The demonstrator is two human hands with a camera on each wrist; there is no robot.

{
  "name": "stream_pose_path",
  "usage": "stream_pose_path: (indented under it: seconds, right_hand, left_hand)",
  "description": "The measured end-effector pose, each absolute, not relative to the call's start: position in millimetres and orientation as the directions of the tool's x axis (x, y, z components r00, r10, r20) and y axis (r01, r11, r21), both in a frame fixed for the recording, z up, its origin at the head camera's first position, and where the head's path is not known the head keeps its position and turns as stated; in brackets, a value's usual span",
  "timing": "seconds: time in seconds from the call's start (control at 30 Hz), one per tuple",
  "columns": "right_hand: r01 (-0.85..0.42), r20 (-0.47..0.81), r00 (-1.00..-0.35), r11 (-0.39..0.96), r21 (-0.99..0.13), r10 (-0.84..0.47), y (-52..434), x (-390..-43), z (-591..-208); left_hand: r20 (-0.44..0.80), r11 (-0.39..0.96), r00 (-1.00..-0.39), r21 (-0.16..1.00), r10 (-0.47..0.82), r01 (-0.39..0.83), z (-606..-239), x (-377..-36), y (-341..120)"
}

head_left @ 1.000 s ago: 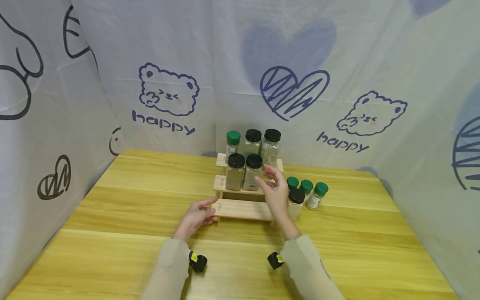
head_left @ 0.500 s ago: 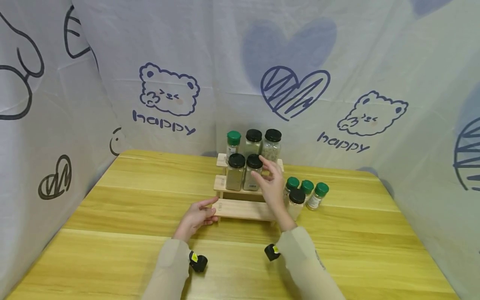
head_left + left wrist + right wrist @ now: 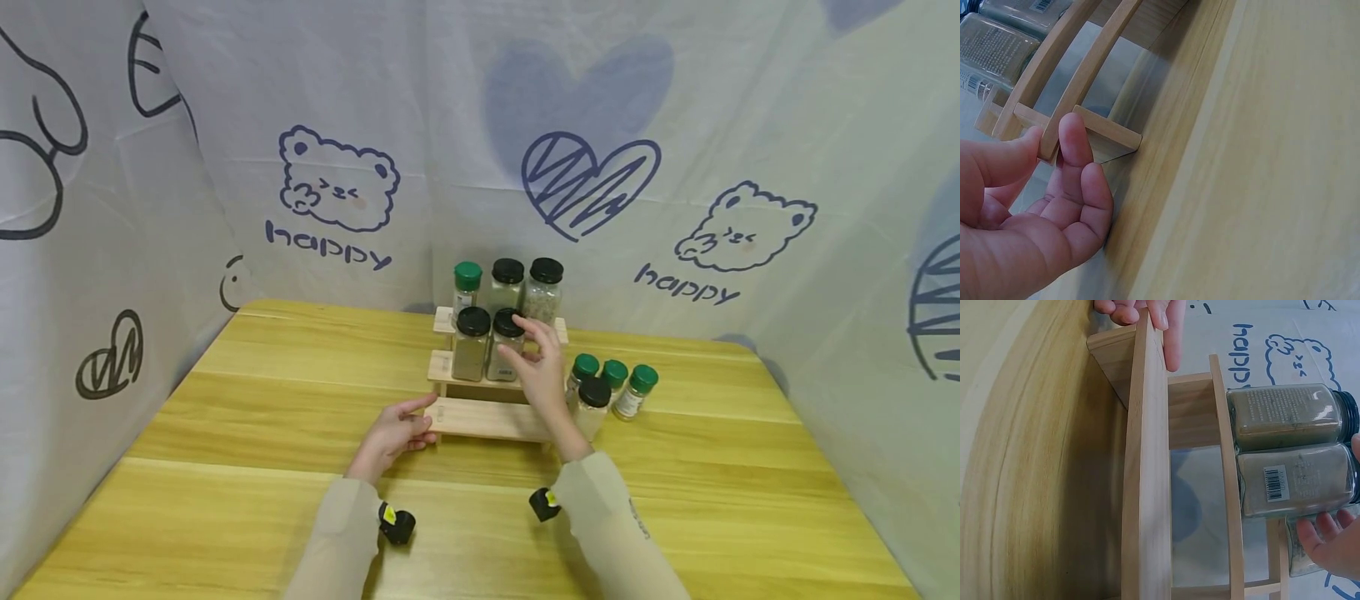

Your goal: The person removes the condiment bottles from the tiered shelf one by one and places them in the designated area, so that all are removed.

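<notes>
A small three-tier wooden rack (image 3: 487,418) stands on the table. My left hand (image 3: 392,433) pinches the left end of its lowest shelf between thumb and finger, plainly seen in the left wrist view. On the middle shelf, two black-lidded spice jars stand upright side by side. My right hand (image 3: 542,371) is at the right-hand spice jar (image 3: 504,360); its fingertips (image 3: 1310,534) lie along the jar's right side in the right wrist view. The thumb lies in front of that jar, and the fingers are loosely bent. The left-hand jar (image 3: 469,354) stands close beside it.
The top shelf bears a green-lidded jar (image 3: 467,279) and two black-lidded jars (image 3: 543,292). Right of the rack, several more jars stand on the table, including a black-lidded one (image 3: 592,408) and a green-lidded one (image 3: 633,392). A printed cloth (image 3: 450,125) hangs behind the table.
My right hand has shifted left, from beside the right-hand jar on the middle shelf to touching it. My left hand and the rack stay where they were.
</notes>
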State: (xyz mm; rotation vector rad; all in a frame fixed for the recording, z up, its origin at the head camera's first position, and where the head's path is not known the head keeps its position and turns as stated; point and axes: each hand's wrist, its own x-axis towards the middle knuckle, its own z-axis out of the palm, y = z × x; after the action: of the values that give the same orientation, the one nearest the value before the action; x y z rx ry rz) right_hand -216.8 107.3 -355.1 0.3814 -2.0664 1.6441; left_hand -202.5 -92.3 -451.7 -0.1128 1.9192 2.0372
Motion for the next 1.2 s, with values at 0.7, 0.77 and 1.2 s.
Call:
stream_pose_path:
  seconds: [0.7,0.77,1.2]
  right_hand:
    - [-0.475,0.493,-0.867,0.184,-0.86,0.069,116.3,-235.9,-382.8]
    - [-0.489,0.509,-0.857,0.19,-0.852,0.077,116.8,-236.1,-385.4]
    - [-0.583,0.626,-0.758,0.238,-0.777,0.187,119.6,-231.3,-392.1]
  left_hand:
    - [-0.286,-0.027,-0.938,0.954,0.195,-0.297,-450.0,-203.9,-91.8]
    - [-0.288,-0.028,-0.938,0.954,0.193,-0.299,-450.6,-203.8,-91.9]
    - [-0.288,-0.034,-0.94,0.954,0.181,-0.299,-453.9,-203.8,-91.3]
